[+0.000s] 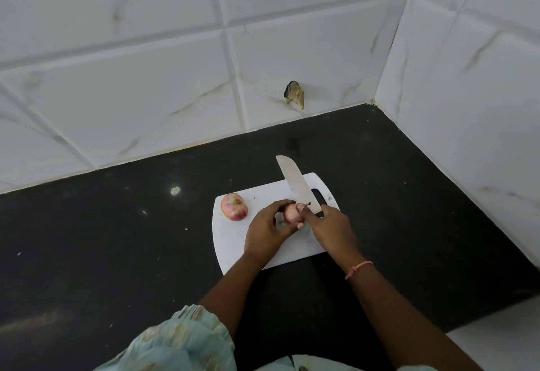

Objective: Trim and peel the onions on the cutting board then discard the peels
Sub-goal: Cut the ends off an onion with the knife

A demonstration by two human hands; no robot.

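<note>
A pale patterned sleeve (181, 338) is seen nearest, at the desk's near edge. On the white cutting board (233, 242), a small onion (292, 213) is grasped by the curled left hand (267, 231). A knife (295, 185) is gripped by the right hand (333, 228), its thumb set against the onion. A second onion (234, 206) lies at the board's far-left corner. The black desk (117, 239) is bounded by tiled walls (146, 63).

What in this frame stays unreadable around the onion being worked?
Head view only:
- Held onion: mostly covered by left hand and right hand.
- Knife: handle hidden inside right hand.
- Blade contact with onion: hidden by the thumb.
- Peels: none discernible.
</note>
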